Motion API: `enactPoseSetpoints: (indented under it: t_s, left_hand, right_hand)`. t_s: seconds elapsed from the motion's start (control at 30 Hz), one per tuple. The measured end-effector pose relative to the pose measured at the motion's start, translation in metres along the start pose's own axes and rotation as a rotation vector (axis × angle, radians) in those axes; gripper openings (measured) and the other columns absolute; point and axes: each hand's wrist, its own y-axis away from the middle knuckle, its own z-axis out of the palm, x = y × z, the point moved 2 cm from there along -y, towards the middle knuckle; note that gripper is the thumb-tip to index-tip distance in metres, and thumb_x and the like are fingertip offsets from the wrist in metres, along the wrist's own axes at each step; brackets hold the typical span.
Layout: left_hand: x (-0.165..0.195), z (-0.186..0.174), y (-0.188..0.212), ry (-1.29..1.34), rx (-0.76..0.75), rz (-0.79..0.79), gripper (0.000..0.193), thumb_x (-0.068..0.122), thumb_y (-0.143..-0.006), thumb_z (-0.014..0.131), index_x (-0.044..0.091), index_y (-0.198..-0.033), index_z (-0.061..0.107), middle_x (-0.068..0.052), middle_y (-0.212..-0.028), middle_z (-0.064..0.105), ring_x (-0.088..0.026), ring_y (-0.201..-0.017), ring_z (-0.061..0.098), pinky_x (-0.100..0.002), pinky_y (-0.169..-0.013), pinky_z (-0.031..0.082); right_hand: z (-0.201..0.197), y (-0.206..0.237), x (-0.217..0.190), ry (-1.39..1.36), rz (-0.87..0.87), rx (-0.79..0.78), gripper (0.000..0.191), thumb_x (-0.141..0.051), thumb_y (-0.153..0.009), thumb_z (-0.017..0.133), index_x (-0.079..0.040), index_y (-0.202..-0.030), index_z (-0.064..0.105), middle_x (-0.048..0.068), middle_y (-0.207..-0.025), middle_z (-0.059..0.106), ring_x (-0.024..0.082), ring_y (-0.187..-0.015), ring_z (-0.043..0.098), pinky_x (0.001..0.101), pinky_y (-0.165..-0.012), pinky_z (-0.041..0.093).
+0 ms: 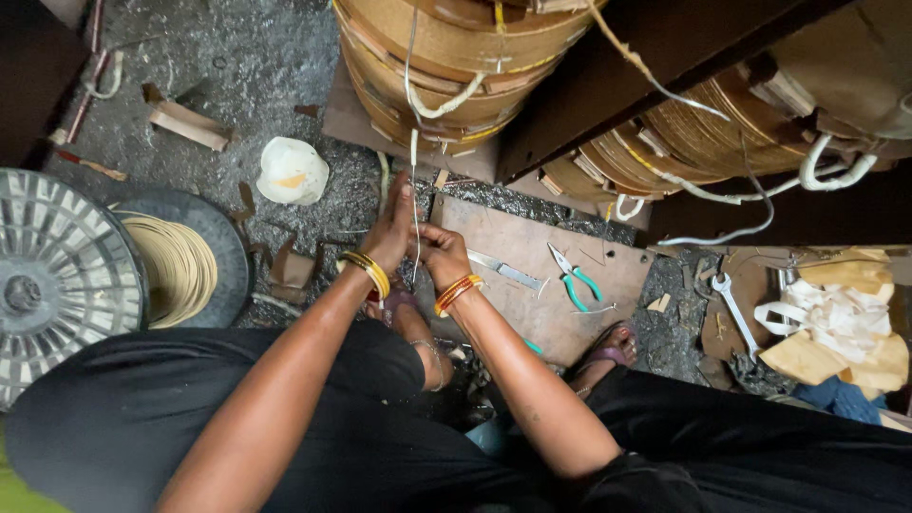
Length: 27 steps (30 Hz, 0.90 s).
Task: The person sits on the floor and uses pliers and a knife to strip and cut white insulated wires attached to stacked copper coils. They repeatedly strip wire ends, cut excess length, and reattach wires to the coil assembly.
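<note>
My left hand (pixel 392 226) is stretched flat and upright, fingers pointing away, pressed against a thin pale strand (pixel 414 204) that hangs down from the big paper-wrapped coil (pixel 446 57). My right hand (pixel 443 255) is curled against the left palm, pinching the same strand low down. Both wrists carry yellow and orange bangles. I sit low, knees in black cloth, my sandalled feet below the hands.
On a cardboard sheet (pixel 617 271) lie a knife (pixel 505 271) and green-handled pliers (pixel 574 277). A wrench (pixel 731 309) and folded cloth (pixel 836 313) sit at right. A spool of pale strip (pixel 176 266), a metal drum (pixel 52 275) and a white cup (pixel 292 171) stand at left.
</note>
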Motion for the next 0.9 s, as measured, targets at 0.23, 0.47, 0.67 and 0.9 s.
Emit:
enactPoseSetpoints:
  t_s: [0.23, 0.47, 0.67, 0.9]
  left_hand:
    - [0.005, -0.013, -0.014, -0.106, 0.241, -0.016, 0.055, 0.05, -0.106, 0.035, 0.015, -0.144, 0.053, -0.015, -0.134, 0.062, -0.033, -0.124, 0.06, -0.042, -0.105, 0.044]
    - [0.03, -0.006, -0.036, 0.46, 0.027, 0.186, 0.016, 0.001, -0.092, 0.07, 0.001, -0.108, 0.074, -0.008, -0.1, 0.08, -0.014, -0.086, 0.077, -0.024, -0.077, 0.064]
    - [0.036, -0.007, -0.029, 0.277, -0.004, 0.157, 0.011, -0.001, -0.084, 0.079, -0.002, -0.094, 0.076, -0.008, -0.085, 0.077, -0.01, -0.073, 0.071, -0.025, -0.065, 0.059]
    - [0.039, -0.006, -0.027, 0.264, 0.007, 0.151, 0.009, 0.001, -0.085, 0.078, -0.001, -0.093, 0.076, -0.007, -0.085, 0.078, -0.01, -0.073, 0.072, -0.025, -0.065, 0.06]
  right_hand:
    - [-0.014, -0.004, -0.015, -0.128, 0.008, 0.118, 0.017, -0.006, -0.096, 0.068, 0.0, -0.11, 0.074, 0.009, -0.104, 0.08, 0.011, -0.087, 0.073, 0.0231, -0.073, 0.055]
    - [-0.024, 0.001, -0.027, 0.18, -0.129, 0.154, 0.02, -0.004, -0.095, 0.07, 0.001, -0.114, 0.075, 0.011, -0.097, 0.079, 0.01, -0.079, 0.072, 0.0234, -0.068, 0.055]
    - [-0.021, 0.009, -0.023, 0.196, -0.167, 0.063, 0.022, -0.001, -0.093, 0.071, 0.001, -0.115, 0.074, 0.009, -0.096, 0.08, 0.01, -0.082, 0.073, 0.022, -0.068, 0.054]
    - [-0.024, 0.015, -0.019, 0.183, -0.177, 0.076, 0.021, -0.002, -0.093, 0.071, 0.0, -0.114, 0.074, 0.008, -0.098, 0.079, 0.01, -0.083, 0.073, 0.0221, -0.069, 0.054]
